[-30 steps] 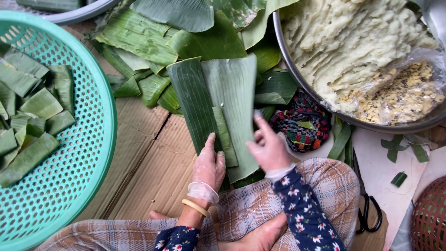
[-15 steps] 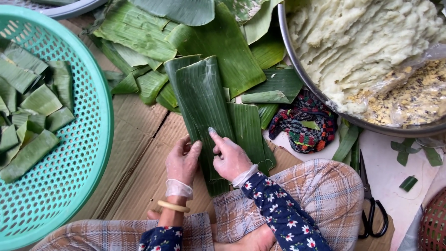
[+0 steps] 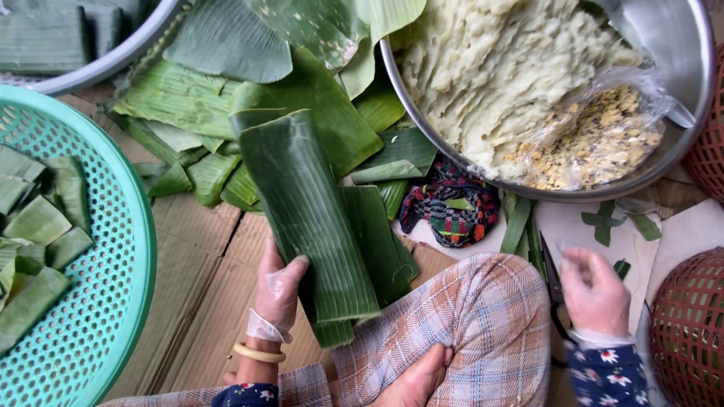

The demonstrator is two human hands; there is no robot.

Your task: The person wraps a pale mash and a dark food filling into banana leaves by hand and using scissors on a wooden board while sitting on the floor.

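Banana-leaf strips, long, dark green and ribbed [image 3: 309,218], lie stacked with their long axis running from far left to near right, the near ends resting against the person's checked trouser knee [image 3: 483,316]. The left hand [image 3: 277,290], in a thin clear glove, is by far the nearer of the two: its grip is closed on the left edge of the stack, close to the near end, thumb on top and fingers underneath, so most of the leaf's length stretches away from the grip toward the far side. The right hand [image 3: 596,294] is well apart, off to the right of the knee, its fingers loosely curled above the black-handled scissors [image 3: 554,283]; whether it touches or holds them cannot be told. Beyond the stack lies a heap of loose green leaves [image 3: 302,90]. A teal perforated plastic basket [image 3: 113,226] with folded leaf pieces sits to the left, and a steel bowl [image 3: 679,45] of pale dough with a bag of yellow filling sits far right.
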